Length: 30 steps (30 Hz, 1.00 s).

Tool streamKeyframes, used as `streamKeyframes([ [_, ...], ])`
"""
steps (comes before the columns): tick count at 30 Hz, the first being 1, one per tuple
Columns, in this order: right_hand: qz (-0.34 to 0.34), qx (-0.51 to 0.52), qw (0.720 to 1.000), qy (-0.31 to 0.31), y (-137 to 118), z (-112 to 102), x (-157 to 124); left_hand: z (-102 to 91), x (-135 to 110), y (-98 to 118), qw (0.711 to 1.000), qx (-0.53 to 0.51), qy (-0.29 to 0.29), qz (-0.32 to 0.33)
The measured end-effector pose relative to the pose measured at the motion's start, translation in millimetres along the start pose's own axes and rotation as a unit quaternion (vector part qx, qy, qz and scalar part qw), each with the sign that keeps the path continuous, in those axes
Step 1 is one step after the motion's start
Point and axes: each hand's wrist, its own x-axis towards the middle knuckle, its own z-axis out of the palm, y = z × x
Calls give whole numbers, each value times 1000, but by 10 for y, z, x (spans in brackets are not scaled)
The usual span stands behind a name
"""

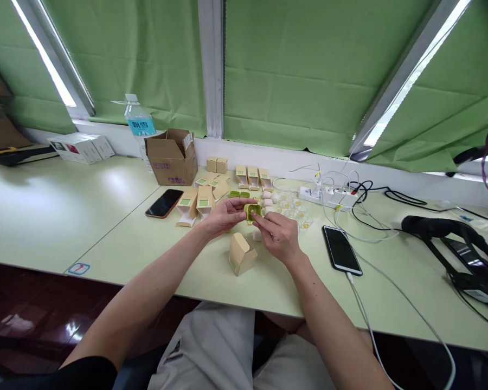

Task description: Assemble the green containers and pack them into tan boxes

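My left hand [224, 215] and my right hand [279, 235] meet above the pale green desk [65, 216], both pinching a small green square cup-like piece [252, 210]. Just below them a tan paper box [241, 253] lies open on the desk. A small white piece [257, 235] rests under my right hand. Behind the hands stand several tan boxes with green labels [204, 201], a few loose green pieces [238, 194], pink pieces [267, 195] and clear plastic cups [295, 206].
An open cardboard carton [172, 156] and a water bottle [139, 125] stand at the back left, white boxes [81, 147] further left. One phone [164, 203] lies left, another [342, 249] right on a white cable. A power strip [329, 196] and black gear [459, 244] sit right.
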Motion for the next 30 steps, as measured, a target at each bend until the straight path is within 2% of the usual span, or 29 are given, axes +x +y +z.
streamKeyframes([
  [13, 18, 48, 998, -35, -14, -28, -9, 11, -2, 6, 1000, 17, -1, 7],
  [24, 76, 81, 986, -121, 14, -40, -70, -35, 5, -28, 999, 38, -6, -6],
  [27, 78, 91, 988, -98, -11, -36, -62, -14, 8, -18, 1000, 29, -2, -4],
  [30, 64, 82, 994, -36, -46, -3, -57, 10, 9, -4, 1000, 17, 1, -2],
])
